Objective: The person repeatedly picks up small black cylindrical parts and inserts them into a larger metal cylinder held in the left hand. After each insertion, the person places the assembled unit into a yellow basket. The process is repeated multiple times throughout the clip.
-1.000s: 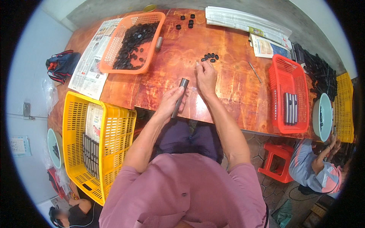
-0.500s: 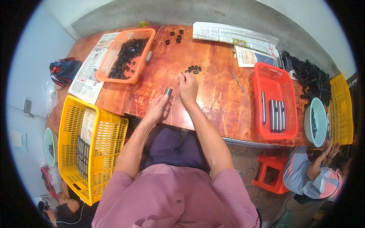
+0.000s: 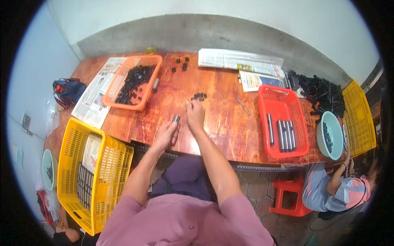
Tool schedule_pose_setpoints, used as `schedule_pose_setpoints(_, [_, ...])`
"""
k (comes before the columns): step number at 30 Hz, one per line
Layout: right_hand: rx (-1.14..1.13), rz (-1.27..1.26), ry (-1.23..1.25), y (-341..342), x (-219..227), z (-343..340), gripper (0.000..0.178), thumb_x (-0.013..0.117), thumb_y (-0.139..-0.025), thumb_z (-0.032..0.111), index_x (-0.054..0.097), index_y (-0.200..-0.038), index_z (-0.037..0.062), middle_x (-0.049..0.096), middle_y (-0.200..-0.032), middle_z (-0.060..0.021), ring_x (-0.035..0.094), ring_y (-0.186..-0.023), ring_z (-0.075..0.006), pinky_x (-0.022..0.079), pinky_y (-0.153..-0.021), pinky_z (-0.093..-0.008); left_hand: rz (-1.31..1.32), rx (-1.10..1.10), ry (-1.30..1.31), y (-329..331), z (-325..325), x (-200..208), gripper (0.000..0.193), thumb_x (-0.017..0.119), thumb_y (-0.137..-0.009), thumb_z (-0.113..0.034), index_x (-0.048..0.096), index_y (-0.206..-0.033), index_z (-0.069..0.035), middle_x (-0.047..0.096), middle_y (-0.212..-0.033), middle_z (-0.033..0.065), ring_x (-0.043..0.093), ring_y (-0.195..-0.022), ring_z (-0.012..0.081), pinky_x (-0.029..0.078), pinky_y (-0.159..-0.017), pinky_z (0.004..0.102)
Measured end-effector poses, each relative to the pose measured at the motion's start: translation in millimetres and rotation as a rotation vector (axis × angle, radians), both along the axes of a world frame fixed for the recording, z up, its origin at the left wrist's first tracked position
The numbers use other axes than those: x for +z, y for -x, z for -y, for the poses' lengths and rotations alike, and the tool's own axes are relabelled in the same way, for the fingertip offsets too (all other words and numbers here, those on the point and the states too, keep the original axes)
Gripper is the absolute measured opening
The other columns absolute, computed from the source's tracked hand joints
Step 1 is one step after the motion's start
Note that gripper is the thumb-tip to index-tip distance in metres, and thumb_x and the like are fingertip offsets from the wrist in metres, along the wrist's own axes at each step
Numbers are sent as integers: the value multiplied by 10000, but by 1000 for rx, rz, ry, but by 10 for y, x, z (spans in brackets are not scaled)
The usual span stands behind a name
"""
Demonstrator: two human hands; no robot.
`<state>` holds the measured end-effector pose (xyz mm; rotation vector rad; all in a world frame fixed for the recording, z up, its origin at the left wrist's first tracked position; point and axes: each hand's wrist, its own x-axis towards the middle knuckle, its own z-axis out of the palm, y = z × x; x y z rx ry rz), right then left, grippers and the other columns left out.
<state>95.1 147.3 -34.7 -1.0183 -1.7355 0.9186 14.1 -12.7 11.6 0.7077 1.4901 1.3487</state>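
Note:
My left hand [image 3: 166, 135] is closed around a dark metal tube [image 3: 176, 118], whose shiny end sticks up past the thumb. Close beside it, my right hand [image 3: 195, 116] has its fingers bent and pinched together over the wooden table [image 3: 223, 135]. Whatever those fingertips hold, if anything, is too small to make out. Just beyond them lies a small cluster of black plugs [image 3: 201, 96]. Several more black plugs [image 3: 178, 60] sit farther back. A thin metal rod [image 3: 243, 106] rests to the right of my right hand.
At the left stand an orange basket [image 3: 107, 98] of small black parts and a yellow crate [image 3: 104, 180] holding tubes. A red basket [image 3: 304, 137] with metal tubes, a pale green bowl [image 3: 340, 137] and a heap of black pieces [image 3: 322, 92] are right. Another person [image 3: 334, 186] sits there, near a red stool [image 3: 289, 197].
The view has tilted, so the table sits lower in the picture. Both hands keep nearly the same pose, the left still around the tube, the right still near the plugs.

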Motion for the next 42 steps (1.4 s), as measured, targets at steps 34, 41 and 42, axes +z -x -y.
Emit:
schedule_pose_setpoints(34, [-35,66,1,60,37,-9,316,644,-975,264,665,-847,-25,634,-814,-211,630,-779,-382,478,-734,-452,79,-269,-571,-31,325,97,391,679,-1009,-112,552,-1369,-31,610,-1046,8,567,-847,51,474,-668,219])
schedule_pose_setpoints(41, [-23,55,15,61,35,-32,317,639,-966,248,663,-815,-31,629,-795,-200,636,-775,-349,479,-732,-442,-395,-170,-654,-7,323,200,376,669,-996,-159,567,-1318,8,612,-1032,67,620,-897,189,527,-815,359])
schedule_pose_setpoints(42, [-25,45,14,60,30,-27,320,637,-966,245,658,-807,-32,624,-790,-199,633,-771,-345,477,-730,-440,-447,-177,-677,-19,326,244,379,671,-989,-160,571,-1312,11,617,-1036,83,626,-907,205,527,-828,370])
